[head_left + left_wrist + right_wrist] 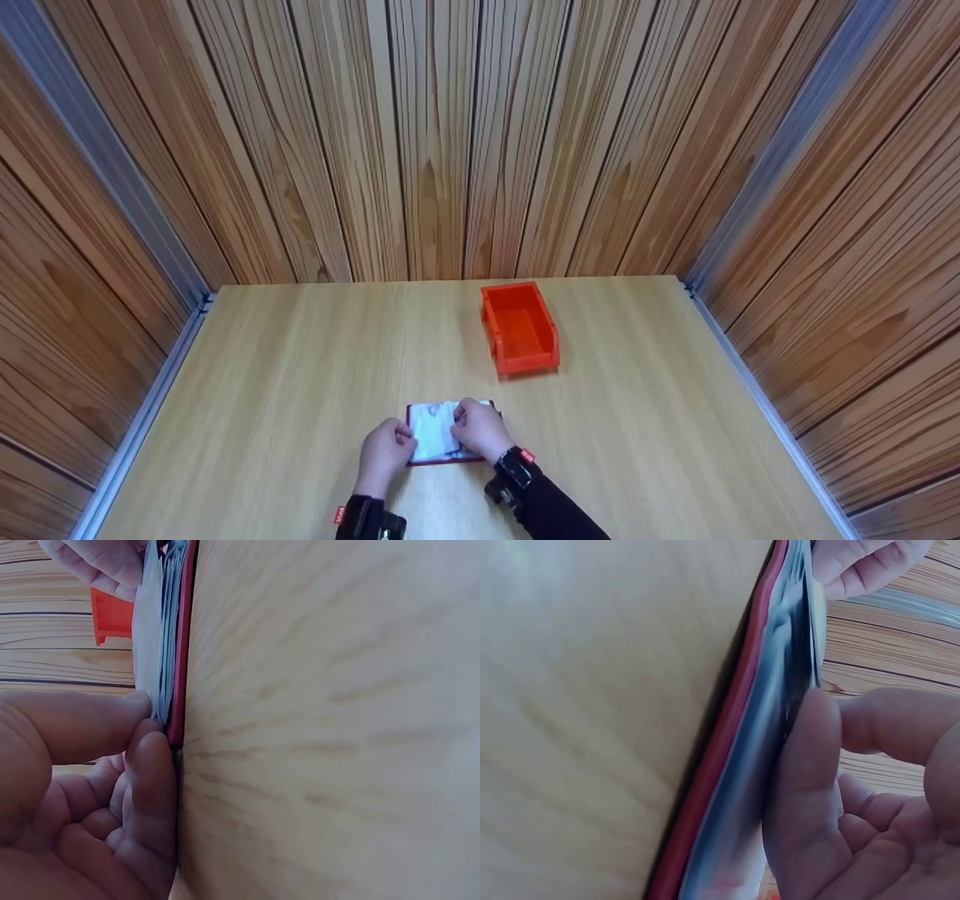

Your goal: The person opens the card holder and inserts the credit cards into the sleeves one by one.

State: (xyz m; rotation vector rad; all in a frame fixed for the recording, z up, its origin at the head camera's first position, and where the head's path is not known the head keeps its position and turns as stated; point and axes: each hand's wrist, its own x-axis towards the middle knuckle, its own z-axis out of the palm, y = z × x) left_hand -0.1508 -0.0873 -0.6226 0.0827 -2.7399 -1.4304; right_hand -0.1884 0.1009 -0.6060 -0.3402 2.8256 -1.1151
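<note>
A small booklet [432,435] with a red cover [180,652] lies open on the table below the bin, its pale, thin pages [156,637] fanned in a loose stack. My left hand [384,451] is at its left edge, thumb and forefinger pinching the page edges there. Above the right part of the pages, my right hand [480,430] pinches the edge of a lifted page [814,630] between thumb and forefinger. In the right wrist view a gap shows between that page and the ones beneath. The remaining fingers of both hands are curled in.
An orange-red open plastic bin [523,326] stands behind the booklet, slightly to the right, near the back of the wooden table [315,360]. Wood-plank walls [435,150] enclose the table at the back and sides, with metal rails [772,420] along the side edges.
</note>
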